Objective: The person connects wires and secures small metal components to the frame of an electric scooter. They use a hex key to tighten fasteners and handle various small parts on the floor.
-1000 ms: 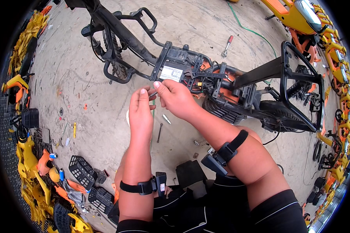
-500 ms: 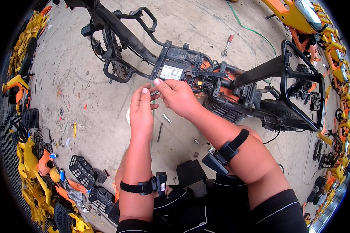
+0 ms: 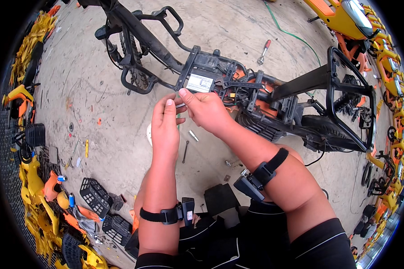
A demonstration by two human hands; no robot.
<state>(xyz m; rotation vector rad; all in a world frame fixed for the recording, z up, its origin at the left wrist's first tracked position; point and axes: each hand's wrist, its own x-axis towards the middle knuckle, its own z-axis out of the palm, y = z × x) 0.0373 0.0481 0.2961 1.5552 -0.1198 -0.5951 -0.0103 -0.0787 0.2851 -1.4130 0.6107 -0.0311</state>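
My left hand (image 3: 165, 121) and my right hand (image 3: 205, 110) meet above the near edge of a black bike frame (image 3: 189, 67). Between their fingertips is a slim, shiny metal piece (image 3: 180, 106), mostly covered, so its exact kind does not show. My right thumb and fingers pinch one end, while the left fingers curl around the other. Just beyond the hands, an adjustable wrench (image 3: 240, 84) lies across the frame, beside a box with a white label (image 3: 199, 83). Wires and orange parts fill the frame's middle.
On the floor nearby lie a long metal socket (image 3: 193, 135), a slim wrench (image 3: 185, 152) and small metal parts (image 3: 228, 162). A red-handled ratchet (image 3: 264, 51) lies beyond the frame. Yellow and orange body panels (image 3: 36, 201) pile up at left; yellow bikes (image 3: 341, 15) line the right.
The hands keep the same hold on the metal piece. Everything else has barely shifted in view.
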